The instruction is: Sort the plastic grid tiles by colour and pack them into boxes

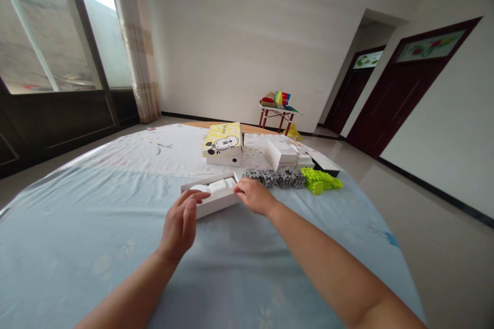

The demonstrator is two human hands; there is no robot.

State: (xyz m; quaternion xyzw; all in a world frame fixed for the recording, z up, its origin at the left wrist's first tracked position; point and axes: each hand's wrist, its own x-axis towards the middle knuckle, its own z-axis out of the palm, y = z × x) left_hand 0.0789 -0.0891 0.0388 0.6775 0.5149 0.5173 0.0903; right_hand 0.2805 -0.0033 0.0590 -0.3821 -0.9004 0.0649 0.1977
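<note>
An open, long white box (218,206) lies at a slant on the cloth in front of me. Several white items (219,187), too plain to name, sit in a row inside it. My left hand (180,223) is over the box's left end, fingers stretched across its rim and the thumb apart. At the opposite end, my right hand (254,195) has its fingers closed on the box's right edge. The fingertips partly hide both ends, so I cannot tell whether they also touch the items inside.
Behind the box stands a yellow and white cartoon carton (224,144). Grey bumpy blocks (291,178) and a lime-green one (321,181) lie to the right. White boxes (281,154) are behind them on the cloth-covered round table (96,216). A small table (278,109) stands by the wall.
</note>
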